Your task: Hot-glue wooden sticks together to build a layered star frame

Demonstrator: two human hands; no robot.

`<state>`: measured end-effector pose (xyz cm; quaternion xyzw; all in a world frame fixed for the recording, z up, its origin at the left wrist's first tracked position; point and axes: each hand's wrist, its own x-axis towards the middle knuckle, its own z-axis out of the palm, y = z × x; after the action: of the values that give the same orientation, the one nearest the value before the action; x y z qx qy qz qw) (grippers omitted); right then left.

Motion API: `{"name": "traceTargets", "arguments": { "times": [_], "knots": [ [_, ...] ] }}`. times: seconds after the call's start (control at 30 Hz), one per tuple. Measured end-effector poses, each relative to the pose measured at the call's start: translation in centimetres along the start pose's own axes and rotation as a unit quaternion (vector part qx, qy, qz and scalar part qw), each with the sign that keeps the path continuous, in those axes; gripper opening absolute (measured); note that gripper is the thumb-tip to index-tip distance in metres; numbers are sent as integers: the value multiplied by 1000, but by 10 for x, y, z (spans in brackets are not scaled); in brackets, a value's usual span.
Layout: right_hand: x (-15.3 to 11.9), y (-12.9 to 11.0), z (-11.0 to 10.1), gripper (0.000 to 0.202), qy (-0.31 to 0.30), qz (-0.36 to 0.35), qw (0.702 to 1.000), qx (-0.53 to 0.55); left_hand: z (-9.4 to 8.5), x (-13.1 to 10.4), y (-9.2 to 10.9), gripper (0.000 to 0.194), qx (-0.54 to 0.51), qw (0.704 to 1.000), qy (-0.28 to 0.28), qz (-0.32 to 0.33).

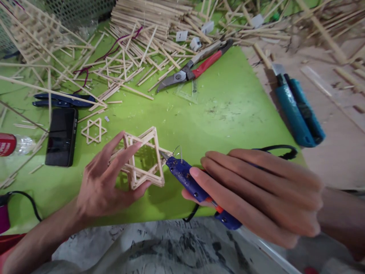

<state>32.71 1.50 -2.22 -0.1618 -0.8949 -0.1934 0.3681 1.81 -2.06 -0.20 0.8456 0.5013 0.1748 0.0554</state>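
Observation:
My left hand (110,177) grips a six-pointed star frame (156,152) built from layered thin wooden sticks, fingers on its upper left and thumb under its lower edge. In my right hand (256,190) is a blue hot glue gun (185,177) with a wire stand near its front. Its metal nozzle points left and meets, or nearly meets, the star's right-hand point; I cannot tell whether they touch. A smaller flat stick star (94,130) lies on the green tabletop (216,125), left of the held one.
Red-handled pruning shears (196,65) lie beyond the star, near a pile of sticks (151,23). Dark pliers (64,99), a phone (61,137) and a bottle (17,144) are at left. A teal utility knife (298,110) sits at right; the glue gun's cord (281,152) curves behind my right hand.

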Motion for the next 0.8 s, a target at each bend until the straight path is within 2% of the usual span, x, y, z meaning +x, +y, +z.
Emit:
{"name": "traceTargets", "arguments": {
  "times": [0.27,0.37,0.47,0.5,0.53,0.57,0.67,0.8],
  "knots": [
    [-1,-1,-1,27,3,5,1000,13,0,1,0,79,2,1000,3,12],
    [1,0,-2,23,14,3,1000,21,-1,1,0,82,-1,1000,-1,11],
    [4,2,-5,24,-40,4,999,33,-1,1,0,80,0,1000,-1,8],
    [4,2,-5,26,-85,5,995,44,0,1,0,79,2,1000,1,8],
    [4,3,-5,27,-88,9,995,43,0,1,0,78,2,1000,3,9],
    [4,3,-5,26,-14,12,999,32,0,1,0,77,2,1000,5,10],
    [4,3,-6,26,0,25,999,44,1,1,-1,77,-1,1000,6,13],
    [7,7,-13,26,-76,24,994,76,0,1,-2,81,-4,1000,5,15]
  ]
}}
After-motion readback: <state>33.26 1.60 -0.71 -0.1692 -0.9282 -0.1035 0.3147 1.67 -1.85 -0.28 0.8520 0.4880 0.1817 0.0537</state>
